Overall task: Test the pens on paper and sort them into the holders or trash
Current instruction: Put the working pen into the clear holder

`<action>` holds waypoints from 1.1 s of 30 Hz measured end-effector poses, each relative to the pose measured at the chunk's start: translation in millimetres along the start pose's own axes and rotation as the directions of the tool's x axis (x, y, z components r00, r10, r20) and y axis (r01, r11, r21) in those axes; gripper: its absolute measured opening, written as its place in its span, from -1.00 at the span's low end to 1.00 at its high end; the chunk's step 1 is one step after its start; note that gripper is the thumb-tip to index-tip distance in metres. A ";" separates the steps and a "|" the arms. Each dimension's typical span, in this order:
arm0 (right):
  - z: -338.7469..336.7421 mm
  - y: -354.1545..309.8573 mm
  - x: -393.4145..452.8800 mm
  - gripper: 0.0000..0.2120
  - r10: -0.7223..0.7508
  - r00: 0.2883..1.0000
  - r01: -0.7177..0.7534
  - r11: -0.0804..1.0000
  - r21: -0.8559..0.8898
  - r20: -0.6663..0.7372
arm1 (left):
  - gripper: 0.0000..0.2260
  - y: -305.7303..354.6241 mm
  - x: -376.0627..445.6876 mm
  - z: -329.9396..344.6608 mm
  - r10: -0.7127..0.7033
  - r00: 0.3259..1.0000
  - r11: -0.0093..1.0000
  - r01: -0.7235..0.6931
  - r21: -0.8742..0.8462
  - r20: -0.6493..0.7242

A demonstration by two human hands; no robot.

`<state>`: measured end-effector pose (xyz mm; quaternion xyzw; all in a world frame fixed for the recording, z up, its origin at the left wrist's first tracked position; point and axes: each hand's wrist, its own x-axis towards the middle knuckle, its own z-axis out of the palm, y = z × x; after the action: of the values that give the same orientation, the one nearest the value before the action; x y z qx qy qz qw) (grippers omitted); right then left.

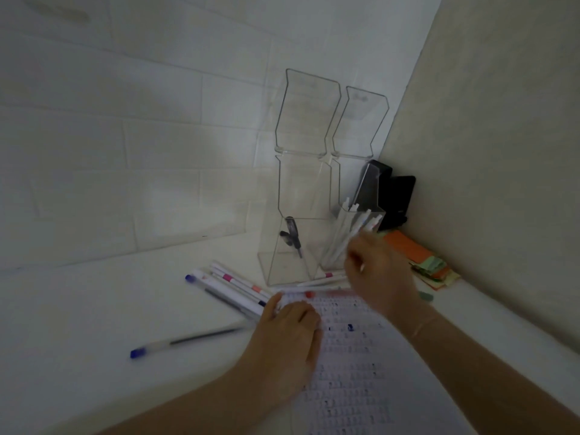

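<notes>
- The right hand point(381, 274) pinched a white pen point(361, 237) with curled fingers, at the mouth of the right holder point(351, 240); motion blur hid the exact finger placement.
- The left hand point(288, 337) lay on the left edge of the paper point(351, 365), fingers bent and pressing down, gripping nothing that showed.
- Two clear holders stood side by side just beyond the paper's far edge, each with a tall back panel.
- The left holder point(282, 249) held one dark pen point(292, 235), leaning inside it.
- The right holder held a bunch of white pens, perhaps five; blur prevented a firm count.
- The paper carried rows of small printed marks and one blue scribble point(350, 327).
- Left of the paper's far corner lay a fan of about five pens point(232, 285): one clear with a blue cap, the rest white with coloured bands.
- Farther left of the paper lay one more clear pen with a blue cap point(188, 342), well apart from the fan.
- About three white pens point(317, 282) lay along the paper's far edge, in front of the holders.
- Right of the holders, beyond the paper, sat one stack of coloured notes point(420, 262).
- Behind the right holder stood a black object point(395, 196) in the corner; what it was could not be told.
</notes>
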<state>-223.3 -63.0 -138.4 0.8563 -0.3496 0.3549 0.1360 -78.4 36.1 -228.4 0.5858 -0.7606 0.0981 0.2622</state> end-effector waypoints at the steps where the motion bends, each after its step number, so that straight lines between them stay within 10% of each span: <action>1: 8.4 1.3 -14.1 -0.88 -0.049 0.994 0.054 0.998 -0.045 0.096 | -0.74 0.1 0.0 0.1 -0.001 1.000 1.000 0.001 0.004 -0.007; 18: 28.1 -5.9 -22.1 -0.67 -0.032 0.834 0.188 0.955 -0.230 0.551 | -0.76 1.9 2.4 -2.1 -0.021 0.999 0.999 0.019 -0.050 -0.038; 22: 4.5 -13.9 -4.8 -0.90 0.251 0.799 -0.226 0.968 -0.114 0.547 | -0.81 4.3 4.1 -12.2 -0.061 0.986 0.984 0.033 -0.176 -0.155; 24: -11.9 -13.3 1.7 -0.85 0.468 0.762 -0.609 0.752 0.251 0.448 | -0.77 6.9 4.3 -19.6 -0.082 0.988 0.977 0.053 -0.207 -0.133; 27: -32.6 -24.1 2.5 -0.94 0.552 0.641 -0.725 0.205 0.657 0.534 | -0.52 8.7 4.2 -24.2 -0.074 0.996 0.958 0.059 -0.280 -0.041; 33: -38.2 -56.6 -17.0 -0.77 0.460 0.682 -0.656 0.040 0.754 0.568 | -0.67 10.8 4.7 -23.7 -0.015 0.996 0.898 -0.026 -0.440 -0.090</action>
<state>-212.1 4.6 -122.3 0.5850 -0.3922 0.4345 -0.5613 -82.7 46.2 -204.3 0.5041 -0.7519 -0.0493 0.4220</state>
